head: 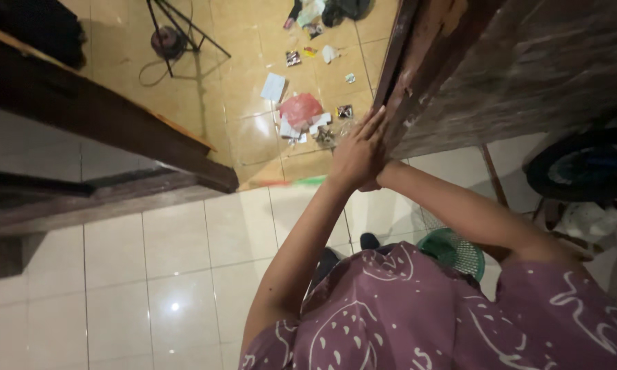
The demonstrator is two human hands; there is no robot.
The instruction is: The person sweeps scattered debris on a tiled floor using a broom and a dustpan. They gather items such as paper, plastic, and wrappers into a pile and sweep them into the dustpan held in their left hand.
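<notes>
Tiled floor (185,274), litter (301,113) beyond; left hand (356,154) fingers flat on wooden door (500,68); right hand hidden.

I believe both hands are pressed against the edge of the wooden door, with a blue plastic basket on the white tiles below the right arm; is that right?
Not quite: the head view shows the basket is green, not blue. The rest stands: the left hand lies flat on the wooden door edge, the right hand mostly hidden behind it.

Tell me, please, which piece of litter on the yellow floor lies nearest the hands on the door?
The small scraps just below the red bag lie nearest the left hand; the other litter is farther up the floor.
</notes>
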